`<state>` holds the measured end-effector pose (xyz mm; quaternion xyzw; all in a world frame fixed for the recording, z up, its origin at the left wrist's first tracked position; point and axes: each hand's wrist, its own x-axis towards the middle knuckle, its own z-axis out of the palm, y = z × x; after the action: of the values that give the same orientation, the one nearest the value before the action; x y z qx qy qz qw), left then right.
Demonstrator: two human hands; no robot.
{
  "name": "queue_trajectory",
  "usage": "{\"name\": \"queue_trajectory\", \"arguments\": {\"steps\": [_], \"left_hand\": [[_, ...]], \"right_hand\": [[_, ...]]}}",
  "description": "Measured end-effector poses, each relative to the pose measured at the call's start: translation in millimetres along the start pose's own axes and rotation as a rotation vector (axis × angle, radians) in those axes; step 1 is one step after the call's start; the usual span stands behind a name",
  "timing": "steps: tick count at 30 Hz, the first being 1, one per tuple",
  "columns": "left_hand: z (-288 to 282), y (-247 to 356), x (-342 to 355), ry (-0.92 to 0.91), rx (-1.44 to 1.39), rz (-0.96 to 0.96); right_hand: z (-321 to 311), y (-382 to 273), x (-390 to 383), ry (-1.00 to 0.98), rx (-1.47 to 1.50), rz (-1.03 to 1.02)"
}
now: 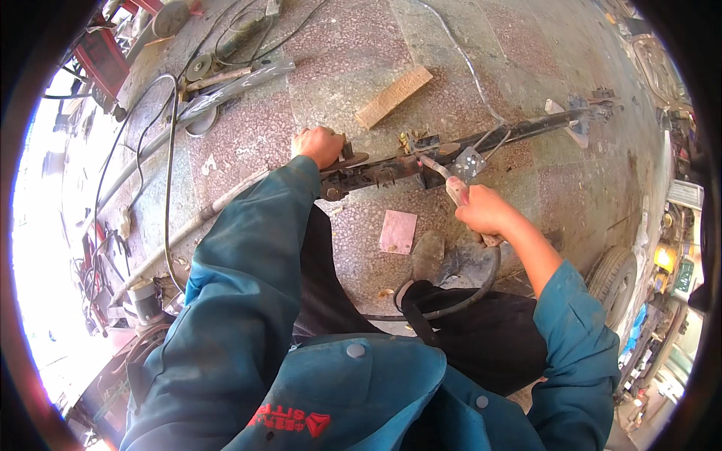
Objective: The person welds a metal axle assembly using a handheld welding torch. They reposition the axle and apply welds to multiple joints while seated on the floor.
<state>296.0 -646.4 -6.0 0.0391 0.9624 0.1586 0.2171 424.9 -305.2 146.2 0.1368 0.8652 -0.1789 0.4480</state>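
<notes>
Right grip (485, 210) holds a torch (438, 167); yellow container (665, 257), contents unclear.

The bar (530, 128) looks rough, dull metal, the block (393, 97) matt wood, the sleeve (244, 240) cloth.

I see the floor (342, 83) in bright, fairly even light that comes from beyond its left edge, where the view burns out to white, with violet fringing and a reddish flare toward the lower left corner. Shadows are soft, the trousers (481, 331) sink nearly to black, and the left hand (317, 145) and right hand (485, 212) look reasonably sharp to me. Past the floor's right edge, the tyre (613, 279) and clutter (665, 258) bend and soften toward my black fisheye rim.
</notes>
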Motion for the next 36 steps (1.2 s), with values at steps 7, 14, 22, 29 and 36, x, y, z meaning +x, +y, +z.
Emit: {"name": "queue_trajectory", "arguments": {"steps": [7,14,22,29,36], "left_hand": [[-5.4,3.6,-4.9,0.017,-0.050,0.000],[-0.7,1.1,-2.4,0.025,-0.075,0.010],[4.6,-0.8,1.6,0.030,-0.055,0.025],[9.1,-11.9,4.6,0.022,-0.039,-0.002],[2.8,-0.8,0.8,0.023,-0.040,0.013]], "right_hand": [[6.2,8.0,9.7,0.025,-0.005,-0.042],[2.5,-1.8,4.5,-0.029,0.051,0.011],[2.7,-1.8,6.7,-0.037,0.065,0.015],[-0.4,-14.1,5.2,-0.091,0.111,0.043],[4.9,-0.7,16.2,-0.008,-0.052,-0.008]]}}
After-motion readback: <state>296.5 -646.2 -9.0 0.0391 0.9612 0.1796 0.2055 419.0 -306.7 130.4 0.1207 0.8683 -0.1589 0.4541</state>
